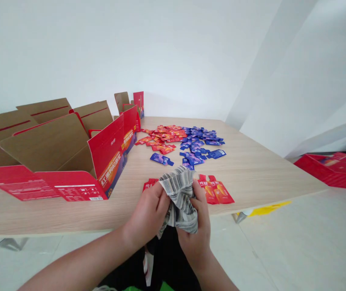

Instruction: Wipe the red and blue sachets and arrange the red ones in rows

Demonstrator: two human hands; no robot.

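Observation:
A grey-and-white striped cloth (179, 198) is bunched between my two hands at the table's front edge. My left hand (150, 210) is closed on its left side, the thumb pressed against the fabric. On the other side my right hand (199, 226) grips the cloth with bent fingers. Just behind the hands lie red pouches (220, 191) on the right and another red pouch (149, 184) on the left, partly covered by the cloth and my hand. Farther back are a heap of red pouches (163, 135) and a heap of blue pouches (199, 141).
Open red cardboard boxes (109, 157) with raised flaps stand along the left of the wooden table (260, 169). A smaller open box (138, 103) is at the back by the white wall. Beyond the table's right edge sits a red box (327, 169); something yellow (266, 209) shows below.

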